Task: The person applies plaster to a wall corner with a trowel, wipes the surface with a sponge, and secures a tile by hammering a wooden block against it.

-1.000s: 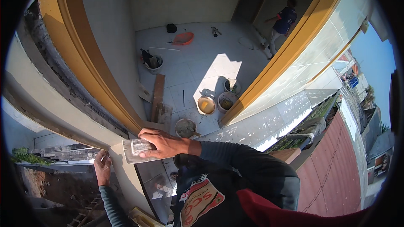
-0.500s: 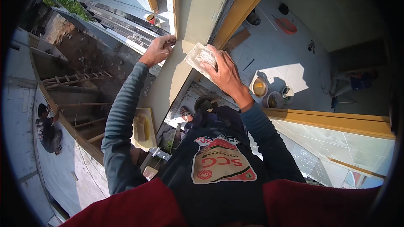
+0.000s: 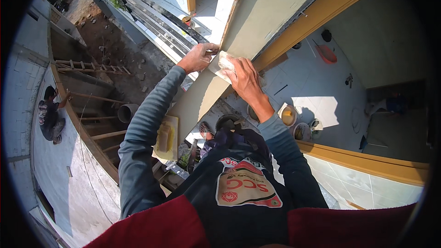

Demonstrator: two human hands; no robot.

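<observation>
In the head view my left hand (image 3: 195, 59) is closed at the outer edge of a plastered ledge (image 3: 197, 98), where it meets a tall wall strip (image 3: 262, 4); what its fingertips grip is hidden. Just to its right my right hand (image 3: 245, 80) is wrapped round a pale rectangular block (image 3: 215, 70) with white residue, held on or just over the ledge's corner. Lower on the ledge, beside my left forearm, lies a pale tray (image 3: 173, 124) with yellowish residue and an oblong block (image 3: 163, 138) in it.
At left, a crouching co-worker (image 3: 50, 119) is on a wall by an open drop with a wooden ladder (image 3: 87, 66) and beams. At right, an orange-framed doorway (image 3: 363, 165) opens onto a tiled room with buckets (image 3: 288, 115), an orange basin (image 3: 327, 55) and another person (image 3: 395, 103).
My view has swung from the room to the ledge and drop, bringing the crouching co-worker into sight. My right hand with the block has moved closer to my left hand.
</observation>
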